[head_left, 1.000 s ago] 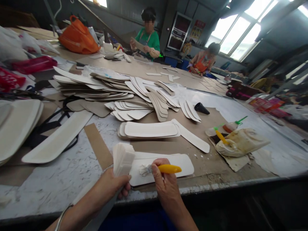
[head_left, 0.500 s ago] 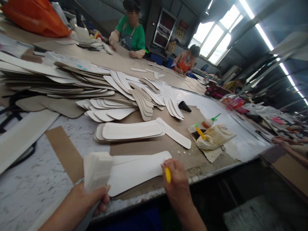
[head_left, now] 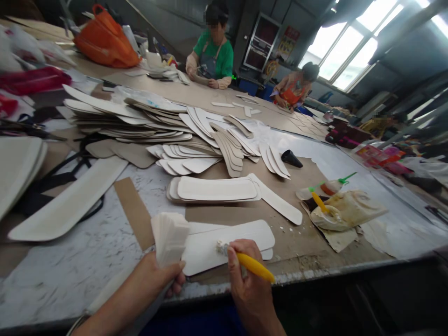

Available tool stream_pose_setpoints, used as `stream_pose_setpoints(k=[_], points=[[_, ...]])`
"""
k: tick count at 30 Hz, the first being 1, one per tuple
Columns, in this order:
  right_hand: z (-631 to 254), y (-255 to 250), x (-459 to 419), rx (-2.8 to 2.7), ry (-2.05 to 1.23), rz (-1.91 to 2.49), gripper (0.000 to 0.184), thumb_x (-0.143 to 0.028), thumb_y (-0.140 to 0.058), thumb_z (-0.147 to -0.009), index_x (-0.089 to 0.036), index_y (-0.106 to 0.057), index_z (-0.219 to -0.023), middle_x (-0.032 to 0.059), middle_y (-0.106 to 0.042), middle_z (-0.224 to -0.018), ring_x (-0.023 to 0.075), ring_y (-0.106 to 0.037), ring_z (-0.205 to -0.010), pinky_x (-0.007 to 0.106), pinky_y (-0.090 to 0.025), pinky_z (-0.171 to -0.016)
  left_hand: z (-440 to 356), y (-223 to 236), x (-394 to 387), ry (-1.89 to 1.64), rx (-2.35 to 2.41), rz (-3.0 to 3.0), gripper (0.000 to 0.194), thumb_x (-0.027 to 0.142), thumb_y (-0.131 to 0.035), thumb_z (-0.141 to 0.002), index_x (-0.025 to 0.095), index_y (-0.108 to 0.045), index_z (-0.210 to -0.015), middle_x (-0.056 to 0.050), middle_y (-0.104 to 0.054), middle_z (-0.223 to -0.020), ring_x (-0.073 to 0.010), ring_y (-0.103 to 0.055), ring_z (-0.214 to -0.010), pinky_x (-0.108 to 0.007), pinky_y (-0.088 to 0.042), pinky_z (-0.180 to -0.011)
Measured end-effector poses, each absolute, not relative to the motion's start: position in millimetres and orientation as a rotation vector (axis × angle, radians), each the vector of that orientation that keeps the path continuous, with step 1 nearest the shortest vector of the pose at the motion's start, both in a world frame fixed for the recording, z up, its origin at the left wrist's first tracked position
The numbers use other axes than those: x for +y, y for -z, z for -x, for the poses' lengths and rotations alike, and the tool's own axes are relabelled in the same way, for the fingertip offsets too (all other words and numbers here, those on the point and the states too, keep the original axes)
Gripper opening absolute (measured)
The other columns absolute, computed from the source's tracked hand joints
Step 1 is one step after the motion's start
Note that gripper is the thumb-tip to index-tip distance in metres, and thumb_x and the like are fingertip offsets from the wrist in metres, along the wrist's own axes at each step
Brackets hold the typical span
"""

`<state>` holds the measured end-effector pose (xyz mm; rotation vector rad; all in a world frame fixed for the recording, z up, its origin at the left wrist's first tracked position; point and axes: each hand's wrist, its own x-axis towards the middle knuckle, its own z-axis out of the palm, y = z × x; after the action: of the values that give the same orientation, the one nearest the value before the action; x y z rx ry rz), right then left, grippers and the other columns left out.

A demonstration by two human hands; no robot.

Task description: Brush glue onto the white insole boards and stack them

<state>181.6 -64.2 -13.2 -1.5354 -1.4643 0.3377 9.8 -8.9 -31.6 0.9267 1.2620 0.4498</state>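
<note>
My left hand (head_left: pixel 159 275) is closed around a fanned bundle of thin white strips (head_left: pixel 170 239) at the table's near edge. Its thumb lies by the left end of a long white panel (head_left: pixel 206 256), which overlaps another pale panel. In my right hand (head_left: pixel 250 284) is a yellow-handled brush (head_left: pixel 257 267), gripped between thumb and fingers. The brush's whitish, clotted tip meets or hovers just over the panel's middle; exact contact is hard to tell. Beyond both hands lies a short stack of rounded white panels (head_left: pixel 217 188), with a single angled panel (head_left: pixel 278 200) at its right.
Layered piles of curved pieces (head_left: pixel 140 121) spread across the table's middle. To the right, a stained pouch (head_left: pixel 357 210) holds another yellow handle, beside a green-tipped bottle (head_left: pixel 332 186). A black cone (head_left: pixel 291 158) lies farther back. Two co-workers (head_left: pixel 215 56) work across the table.
My right hand has drawn the brush from the panel's right end leftward to its middle. My left hand keeps the strips. The whole view has swung left, so things appear farther right.
</note>
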Motion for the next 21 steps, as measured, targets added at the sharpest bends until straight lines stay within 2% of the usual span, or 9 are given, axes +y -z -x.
stream_pose_setpoints(k=[4,8,10,12,15,18,21], points=[[-194.4,9.2,-63.8,-1.505,-0.233,1.539,0.013,-0.018,-0.047,-0.092,-0.021,-0.059,-0.087,0.0043,-0.060,-0.080,0.0181,-0.058,-0.078,0.032,-0.049,-0.072,-11.2,34.9,-8.9,-0.473,1.290,-0.917,0.027,0.039,-0.065,-0.061,0.016,-0.061,-0.049,-0.004,-0.061,-0.045,-0.0164,-0.054,-0.043,-0.026,-0.039,-0.044],[-191.6,-2.2,-65.0,-1.345,-0.354,1.560,0.022,-0.032,-0.042,-0.095,-0.022,-0.059,-0.084,0.0057,-0.060,-0.084,0.0201,-0.058,-0.082,0.032,-0.047,-0.073,-4.3,27.3,-5.9,-0.534,1.330,-0.954,0.029,0.041,-0.066,-0.060,0.016,-0.060,-0.047,-0.003,-0.059,-0.043,-0.0157,-0.052,-0.042,-0.027,-0.040,-0.047],[-188.5,-6.3,-63.2,-1.253,-0.497,1.576,0.030,-0.040,-0.039,-0.096,-0.022,-0.058,-0.080,0.0050,-0.059,-0.081,0.0196,-0.057,-0.081,0.031,-0.046,-0.071,-1.7,16.7,-5.3,-0.592,1.321,-0.965,0.025,0.040,-0.066,-0.059,0.017,-0.060,-0.051,0.000,-0.058,-0.043,-0.0148,-0.052,-0.043,-0.026,-0.040,-0.048],[-182.5,-7.6,-58.4,-1.219,-0.666,1.566,0.034,-0.045,-0.039,-0.095,-0.022,-0.056,-0.078,0.0014,-0.055,-0.071,0.0167,-0.054,-0.069,0.027,-0.044,-0.062,-2.3,4.0,-6.2,-0.633,1.280,-0.950,0.022,0.038,-0.067,-0.057,0.017,-0.060,-0.056,0.002,-0.057,-0.045,-0.0145,-0.052,-0.042,-0.026,-0.039,-0.046],[-164.0,-5.2,-47.1,-1.245,-1.000,1.467,0.028,-0.047,-0.050,-0.089,-0.021,-0.056,-0.080,-0.0038,-0.048,-0.061,0.0129,-0.048,-0.057,0.024,-0.041,-0.054,-7.9,-12.3,-9.3,-0.638,1.208,-0.931,0.022,0.036,-0.068,-0.055,0.016,-0.061,-0.058,0.002,-0.056,-0.044,-0.0139,-0.050,-0.040,-0.026,-0.038,-0.044],[-140.5,-1.7,-37.5,-1.133,-1.387,1.285,0.029,-0.047,-0.066,-0.075,-0.022,-0.052,-0.076,-0.0071,-0.048,-0.057,0.0108,-0.048,-0.047,0.022,-0.039,-0.044,-12.8,-23.5,-12.9,-0.555,1.189,-0.957,0.024,0.034,-0.067,-0.056,0.014,-0.068,-0.068,0.003,-0.056,-0.045,-0.0125,-0.049,-0.043,-0.024,-0.038,-0.046],[-128.5,-2.3,-34.9,-0.983,-1.589,1.152,0.031,-0.048,-0.066,-0.074,-0.023,-0.048,-0.073,-0.0087,-0.048,-0.051,0.0097,-0.046,-0.037,0.021,-0.036,-0.037,-11.7,-31.3,-16.7,-0.494,1.155,-0.959,0.018,0.028,-0.066,-0.057,0.014,-0.068,-0.069,0.003,-0.057,-0.047,-0.0125,-0.051,-0.047,-0.023,-0.039,-0.048]])
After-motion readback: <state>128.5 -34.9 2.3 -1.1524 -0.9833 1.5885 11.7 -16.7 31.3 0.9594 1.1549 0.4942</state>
